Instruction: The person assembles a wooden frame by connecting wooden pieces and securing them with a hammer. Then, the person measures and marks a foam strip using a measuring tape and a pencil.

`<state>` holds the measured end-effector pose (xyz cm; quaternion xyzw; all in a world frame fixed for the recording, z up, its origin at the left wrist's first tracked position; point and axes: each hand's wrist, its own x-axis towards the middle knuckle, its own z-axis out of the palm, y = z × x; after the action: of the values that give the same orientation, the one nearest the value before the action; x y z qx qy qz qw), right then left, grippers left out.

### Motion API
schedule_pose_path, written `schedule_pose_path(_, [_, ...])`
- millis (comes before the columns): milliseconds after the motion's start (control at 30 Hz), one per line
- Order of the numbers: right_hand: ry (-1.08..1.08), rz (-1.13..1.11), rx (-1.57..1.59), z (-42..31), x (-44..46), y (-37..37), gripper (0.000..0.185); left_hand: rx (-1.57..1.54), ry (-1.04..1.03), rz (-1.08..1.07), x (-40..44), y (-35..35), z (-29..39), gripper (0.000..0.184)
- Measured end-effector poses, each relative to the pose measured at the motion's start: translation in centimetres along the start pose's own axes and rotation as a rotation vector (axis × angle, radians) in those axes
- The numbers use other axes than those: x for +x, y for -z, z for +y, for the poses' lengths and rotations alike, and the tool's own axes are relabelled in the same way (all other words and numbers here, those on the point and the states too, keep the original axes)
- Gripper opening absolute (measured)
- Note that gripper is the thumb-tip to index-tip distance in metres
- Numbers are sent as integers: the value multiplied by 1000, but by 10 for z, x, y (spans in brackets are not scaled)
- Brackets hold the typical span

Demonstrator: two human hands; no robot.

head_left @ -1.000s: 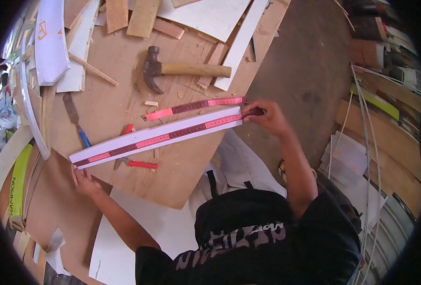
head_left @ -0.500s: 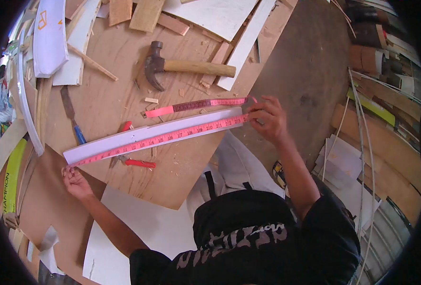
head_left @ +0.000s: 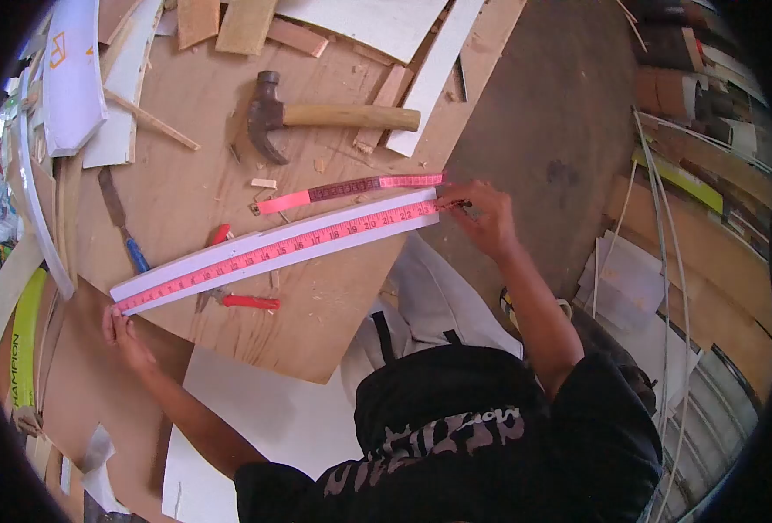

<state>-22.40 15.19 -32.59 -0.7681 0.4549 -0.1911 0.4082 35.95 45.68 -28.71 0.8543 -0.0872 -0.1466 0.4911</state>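
- Pink ribbon-like tape (head_left: 299, 248), in the head view, lies flat along a straight, smooth white board (head_left: 229, 245) over the grainy wooden table (head_left: 308, 340).
- Left hand (head_left: 129, 338) pinches the tape at one board end.
- Right hand (head_left: 484, 216) grips it at the other.
- Beyond lies a hammer (head_left: 268, 118), wooden-handled, its dull metal claw curved.

Tape (head_left: 316, 238): smooth finish noted
Strip (head_left: 186, 269): smooth face seen
Hammer (head_left: 316, 115): dull metal, matt wood observed
Table (head_left: 316, 331): matt wood noted
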Motion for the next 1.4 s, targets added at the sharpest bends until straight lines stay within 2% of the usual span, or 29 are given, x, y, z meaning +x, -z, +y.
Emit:
schedule_pose_path(33, [-86, -33, 61, -4, 0, 2, 22, 32, 2, 21, -3, -3, 3, 39])
schedule_pose_path(167, [-88, -103, 139, -5, 1, 8, 23, 95, 63, 49, 5, -1, -7, 40])
schedule_pose_path(233, [-188, -114, 283, -7, 1, 8, 24, 59, 44, 60, -3, -12, -1, 39])
schedule_pose_path(333, [-82, -50, 209, 3, -2, 2, 20, 20, 21, 67, -7, -16, 2, 38])
schedule_pose_path(467, [-89, -111, 205, 6, 1, 5, 17, -8, 21, 69, -3, -12, -6, 37])
schedule_pose_path(533, [-130, -125, 362, 4, 3, 4, 17, -36, 32, 57, -4, -14, -8, 38])
schedule_pose_path(667, [-162, -151, 404, 20, 0, -2, 15, -48, 85, 55, -12, -19, 2, 41])
schedule_pose_path(733, [-430, -289, 772, 25, 0, 0, 15, -84, 62, 40, -8, -17, -9, 42])
schedule_pose_path(833, [-476, -310, 935, 24, 3, -2, 14, -104, 55, 42, -13, -22, -4, 45])
schedule_pose_path(867, [-476, -312, 935, 21, 4, -4, 14, -88, 70, 58, -18, -27, 2, 46])
schedule_pose_path(933, [-482, -252, 667, 12, 7, -8, 16, -92, 67, 64, -23, -32, 7, 47])
schedule_pose_path(1067, [-534, -263, 655, 6, 8, -6, 18, -93, 67, 66, -23, -33, 7, 49])
schedule_pose_path(1167, [-479, -236, 797, 7, 8, -5, 19, -106, 64, 78, -23, -34, 5, 51])
schedule_pose_path(1367, [-547, -195, 727, 8, 8, 0, 16, -168, 105, 110, -21, -33, 4, 50])
schedule_pose_path(1400, [-614, -198, 628, -1, 12, 5, 15, -166, 103, 113, -17, -30, 0, 50])
